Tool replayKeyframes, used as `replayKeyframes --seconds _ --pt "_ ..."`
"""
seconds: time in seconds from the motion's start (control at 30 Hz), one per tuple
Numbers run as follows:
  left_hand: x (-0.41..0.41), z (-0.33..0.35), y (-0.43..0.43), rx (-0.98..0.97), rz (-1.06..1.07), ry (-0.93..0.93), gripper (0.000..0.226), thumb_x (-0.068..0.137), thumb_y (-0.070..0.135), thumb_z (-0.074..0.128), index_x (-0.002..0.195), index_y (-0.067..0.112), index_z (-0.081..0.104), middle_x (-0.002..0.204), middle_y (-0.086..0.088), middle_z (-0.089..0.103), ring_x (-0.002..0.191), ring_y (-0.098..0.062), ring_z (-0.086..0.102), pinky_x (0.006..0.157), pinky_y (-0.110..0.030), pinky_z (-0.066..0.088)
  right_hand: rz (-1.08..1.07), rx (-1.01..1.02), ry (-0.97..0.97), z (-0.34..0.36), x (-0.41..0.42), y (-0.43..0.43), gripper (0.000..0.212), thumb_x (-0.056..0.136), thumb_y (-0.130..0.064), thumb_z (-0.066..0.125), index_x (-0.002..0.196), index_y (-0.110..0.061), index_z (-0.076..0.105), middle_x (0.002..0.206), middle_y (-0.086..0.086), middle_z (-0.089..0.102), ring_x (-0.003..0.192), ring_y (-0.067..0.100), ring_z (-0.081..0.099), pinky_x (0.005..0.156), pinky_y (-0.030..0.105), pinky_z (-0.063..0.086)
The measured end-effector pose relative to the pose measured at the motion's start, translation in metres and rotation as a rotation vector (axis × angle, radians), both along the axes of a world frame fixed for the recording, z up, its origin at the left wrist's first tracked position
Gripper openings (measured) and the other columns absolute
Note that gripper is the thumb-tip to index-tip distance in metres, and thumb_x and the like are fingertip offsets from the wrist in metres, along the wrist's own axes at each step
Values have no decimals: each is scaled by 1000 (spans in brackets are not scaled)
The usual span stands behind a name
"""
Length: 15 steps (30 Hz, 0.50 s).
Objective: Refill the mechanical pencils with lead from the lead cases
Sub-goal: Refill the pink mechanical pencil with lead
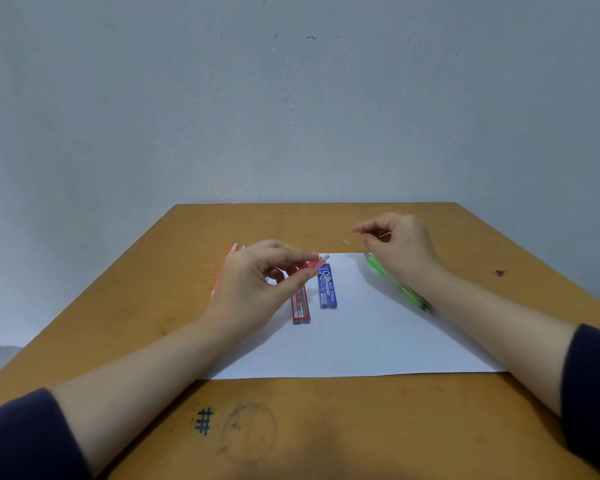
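Both forearms reached in from the near side over the white sheet (pixel 361 341) on the worktop (pixel 482 244), with dark sleeves pushed up toward the elbows. The left hand (pixel 257 282) hovered above the sheet's far-left corner, knuckles up and wrist raised. Its grip was closed: thumb and forefinger pinched a translucent red pencil (pixel 314 264). The pencil's long axis ran nearly crosswise to the sheet, and its pale end pointed right and slightly away. The rest of the barrel was hidden inside the hand.

The right hand (pixel 399 247) hung just beyond the sheet's far edge, toward its right end, with the back of the hand uppermost and the fingers curled. The thumb and forefinger tips were drawn together and pointed left. I could not tell whether that grip held anything, since whatever lay between the tips was too small and blurred.

A green pencil (pixel 395 285) lay on the right part of the sheet, partly under the right wrist, its long axis slanting from far-left to near-right. A blue lead case (pixel 328 287) and a red lead case (pixel 301 308) lay side by side on the sheet's far-middle area, apart, with their long axes running away from the person. Along the sheet's left edge, a pink pencil (pixel 233 248) showed past the left hand, pointing away.
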<state>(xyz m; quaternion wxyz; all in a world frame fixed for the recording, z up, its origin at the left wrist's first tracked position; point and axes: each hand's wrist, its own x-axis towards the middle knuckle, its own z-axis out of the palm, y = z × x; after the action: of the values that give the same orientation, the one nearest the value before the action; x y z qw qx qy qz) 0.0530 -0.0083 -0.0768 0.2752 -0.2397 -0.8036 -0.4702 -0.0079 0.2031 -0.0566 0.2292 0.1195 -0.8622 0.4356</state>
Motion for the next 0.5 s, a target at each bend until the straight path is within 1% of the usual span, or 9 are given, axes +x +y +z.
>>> replayKeyframes --seconds 0.13,0.2,0.23,0.3,0.37,0.43,0.5 --pt "1 2 1 19 4 0 23 76 52 63 97 47 68 85 15 67 71 -12 64 83 -63 45 -44 204 -80 1 -22 -2 20 88 -7 59 103 -8 72 78 -3 62 63 0 50 53 -1 34" --pt "0 1 1 19 10 3 23 76 51 63 98 45 68 84 15 67 71 -13 63 82 -63 45 -65 294 -130 0 -32 -5 21 88 -13 61 107 -9 71 90 2 67 70 6 51 54 5 33" --pt "0 1 1 20 10 2 23 77 50 63 98 45 69 84 15 67 71 -13 64 81 -62 45 -79 337 -149 1 -35 -7 21 89 -15 61 107 -10 71 97 4 69 76 8 52 60 11 35" --pt "1 0 2 23 10 0 23 77 50 63 98 43 69 85 15 67 71 -13 64 80 -59 47 -103 396 -176 2 -41 -10 21 89 -15 60 105 -10 72 104 6 70 86 13 57 71 18 37" --pt "1 1 1 26 15 -4 23 77 50 63 98 43 69 85 15 67 71 -13 65 79 -58 47 -126 439 -191 3 -47 -15 20 89 -15 59 102 -10 73 105 7 70 95 20 62 75 22 41" --pt "1 0 0 23 15 -5 22 77 50 64 97 43 69 85 15 67 72 -13 65 81 -59 47 -156 466 -205 1 -54 -18 18 88 -17 61 99 -10 74 104 7 71 96 22 63 74 23 43" --pt "1 1 -1 15 16 2 23 77 49 64 99 42 69 85 14 68 72 -13 65 81 -59 47 -188 483 -226 -1 -62 -19 15 85 -19 65 92 -10 75 98 8 71 92 24 64 74 26 47"
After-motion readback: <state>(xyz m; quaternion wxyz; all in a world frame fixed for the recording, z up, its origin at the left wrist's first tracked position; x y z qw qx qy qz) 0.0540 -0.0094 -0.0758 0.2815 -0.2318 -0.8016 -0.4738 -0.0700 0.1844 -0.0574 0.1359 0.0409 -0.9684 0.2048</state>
